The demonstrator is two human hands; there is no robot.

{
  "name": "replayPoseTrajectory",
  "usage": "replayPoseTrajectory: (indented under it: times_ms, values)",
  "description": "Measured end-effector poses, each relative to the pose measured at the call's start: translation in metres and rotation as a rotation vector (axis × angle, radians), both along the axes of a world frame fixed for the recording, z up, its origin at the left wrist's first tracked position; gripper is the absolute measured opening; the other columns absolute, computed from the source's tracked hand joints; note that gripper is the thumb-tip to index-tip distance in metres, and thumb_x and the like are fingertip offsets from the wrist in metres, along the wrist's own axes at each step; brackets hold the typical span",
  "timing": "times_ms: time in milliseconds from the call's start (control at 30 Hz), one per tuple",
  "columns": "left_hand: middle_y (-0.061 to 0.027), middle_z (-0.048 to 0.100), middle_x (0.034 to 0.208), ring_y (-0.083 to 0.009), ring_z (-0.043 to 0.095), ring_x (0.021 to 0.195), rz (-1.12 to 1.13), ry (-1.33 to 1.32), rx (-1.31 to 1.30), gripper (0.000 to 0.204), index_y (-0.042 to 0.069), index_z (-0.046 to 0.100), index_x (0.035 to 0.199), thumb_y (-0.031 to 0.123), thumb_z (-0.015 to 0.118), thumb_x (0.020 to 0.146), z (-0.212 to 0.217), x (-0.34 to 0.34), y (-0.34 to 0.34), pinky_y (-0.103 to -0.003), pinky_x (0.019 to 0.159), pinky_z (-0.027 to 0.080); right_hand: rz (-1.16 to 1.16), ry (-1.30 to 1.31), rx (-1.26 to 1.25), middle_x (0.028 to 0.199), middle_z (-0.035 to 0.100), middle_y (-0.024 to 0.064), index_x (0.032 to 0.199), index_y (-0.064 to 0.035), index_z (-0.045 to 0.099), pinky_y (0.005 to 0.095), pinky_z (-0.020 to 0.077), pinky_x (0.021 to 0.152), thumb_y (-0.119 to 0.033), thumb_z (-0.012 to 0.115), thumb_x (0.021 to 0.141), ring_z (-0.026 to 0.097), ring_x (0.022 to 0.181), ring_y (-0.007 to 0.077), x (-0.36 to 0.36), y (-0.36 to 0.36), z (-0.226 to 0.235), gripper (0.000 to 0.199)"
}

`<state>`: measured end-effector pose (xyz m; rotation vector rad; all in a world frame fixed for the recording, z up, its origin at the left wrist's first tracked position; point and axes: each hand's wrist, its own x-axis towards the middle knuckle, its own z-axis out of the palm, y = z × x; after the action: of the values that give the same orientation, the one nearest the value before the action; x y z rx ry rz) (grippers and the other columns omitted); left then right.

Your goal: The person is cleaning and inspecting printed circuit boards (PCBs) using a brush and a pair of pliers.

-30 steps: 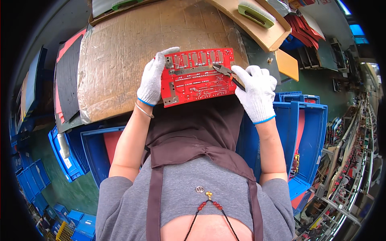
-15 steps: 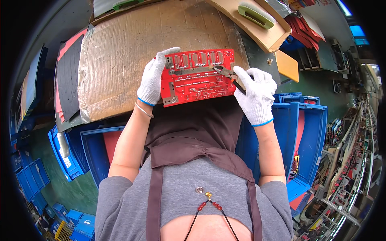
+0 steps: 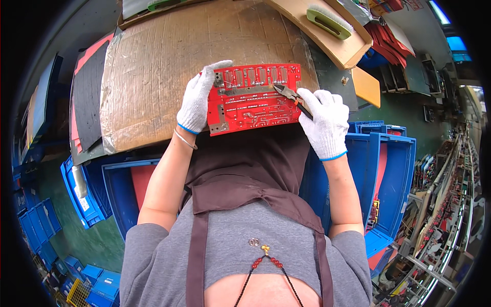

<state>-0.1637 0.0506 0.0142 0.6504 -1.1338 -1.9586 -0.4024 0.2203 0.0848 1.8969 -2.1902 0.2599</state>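
A red circuit board (image 3: 250,100) lies tilted over the near edge of a cardboard-covered table (image 3: 153,66). My left hand (image 3: 198,100), in a white glove, grips the board's left edge with the thumb on top. My right hand (image 3: 325,123), also gloved, is shut on small cutting pliers (image 3: 289,94). The pliers' tip rests on the board near its upper right part.
A blue crate (image 3: 388,174) stands at my right and another (image 3: 120,194) at my left, below the table. A cardboard tray with a green brush (image 3: 327,21) sits at the far right. Black and red mats (image 3: 89,92) lie left of the cardboard. Shelving (image 3: 445,204) runs along the right.
The pliers' tip has shifted slightly along the board's upper right area. Both hands otherwise stay where they were.
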Motion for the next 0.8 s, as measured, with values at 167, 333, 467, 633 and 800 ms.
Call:
replayPoseTrajectory:
  times_ms: [167, 333, 467, 633, 800]
  values:
    - [-0.0118, 0.07, 0.129, -0.0165, 0.067, 0.116, 0.002, -0.008, 0.001, 0.053, -0.002, 0.063, 0.14, 0.041, 0.046, 0.114, 0.001, 0.001, 0.0, -0.034, 0.105, 0.052, 0.025, 0.029, -0.042, 0.11, 0.063, 0.0035, 0.128, -0.0231, 0.071, 0.0406, 0.0433, 0.088, -0.015, 0.082, 0.073, 0.06, 0.105, 0.0262, 0.0, 0.002, -0.004, 0.057]
    - [-0.0117, 0.071, 0.129, -0.0168, 0.066, 0.116, 0.004, -0.015, -0.026, 0.054, -0.002, 0.063, 0.139, 0.041, 0.045, 0.114, -0.003, 0.001, -0.002, -0.034, 0.106, 0.051, 0.029, 0.021, -0.079, 0.111, 0.064, 0.0045, 0.129, -0.0225, 0.072, 0.0411, 0.0436, 0.092, -0.015, 0.082, 0.073, 0.06, 0.109, 0.0275, -0.002, 0.002, -0.007, 0.057]
    - [-0.0114, 0.071, 0.129, -0.0167, 0.067, 0.116, 0.002, -0.018, -0.011, 0.053, -0.002, 0.063, 0.139, 0.041, 0.045, 0.114, -0.001, 0.001, -0.001, -0.034, 0.106, 0.051, 0.037, -0.026, -0.094, 0.112, 0.063, 0.0062, 0.129, -0.0221, 0.071, 0.0425, 0.0432, 0.095, -0.016, 0.082, 0.074, 0.06, 0.11, 0.0293, -0.002, -0.001, 0.001, 0.057]
    - [-0.0112, 0.071, 0.129, -0.0165, 0.066, 0.117, -0.002, -0.017, 0.009, 0.052, -0.002, 0.063, 0.139, 0.04, 0.046, 0.114, -0.001, 0.002, -0.001, -0.034, 0.107, 0.05, 0.034, -0.009, -0.066, 0.111, 0.063, 0.0058, 0.129, -0.0228, 0.071, 0.0428, 0.0429, 0.094, -0.017, 0.082, 0.075, 0.059, 0.111, 0.0286, 0.002, -0.005, 0.004, 0.056]
    - [-0.0108, 0.07, 0.131, -0.0165, 0.065, 0.119, 0.007, -0.01, -0.015, 0.051, -0.002, 0.063, 0.139, 0.039, 0.046, 0.114, -0.001, 0.001, -0.001, -0.034, 0.108, 0.049, 0.018, -0.006, -0.028, 0.11, 0.064, 0.0036, 0.13, -0.024, 0.071, 0.0406, 0.043, 0.089, -0.015, 0.082, 0.073, 0.06, 0.108, 0.026, -0.001, -0.004, -0.003, 0.058]
